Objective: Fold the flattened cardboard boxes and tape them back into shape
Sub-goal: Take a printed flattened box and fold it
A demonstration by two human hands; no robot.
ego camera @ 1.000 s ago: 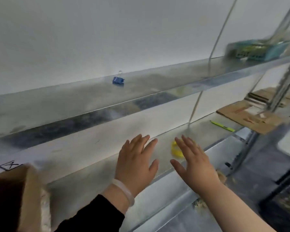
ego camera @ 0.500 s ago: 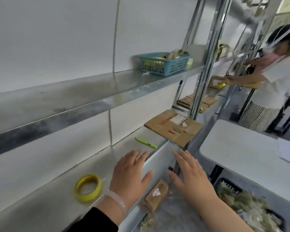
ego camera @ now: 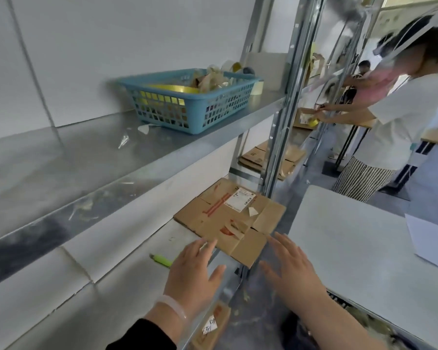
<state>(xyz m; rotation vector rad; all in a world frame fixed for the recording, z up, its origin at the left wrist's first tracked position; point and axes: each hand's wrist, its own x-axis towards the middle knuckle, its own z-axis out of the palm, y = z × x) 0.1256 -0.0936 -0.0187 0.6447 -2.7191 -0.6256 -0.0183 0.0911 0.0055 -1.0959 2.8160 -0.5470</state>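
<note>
Both hands hover palm-down before the lower shelf [ego camera: 127, 304] and hold nothing: the left hand [ego camera: 191, 276] over its front edge with fingers [ego camera: 208, 246] spread wide, the right hand [ego camera: 292, 271] just off that edge with fingers [ego camera: 281, 242] straight and apart. The flattened cardboard box [ego camera: 228, 221] lies at the shelf's right end, one corner overhanging the front edge, just beyond the fingertips. A green marker [ego camera: 161, 260] lies left of the left hand, and a blue basket [ego camera: 190, 102] sits near the upper shelf's [ego camera: 86, 152] right end
</note>
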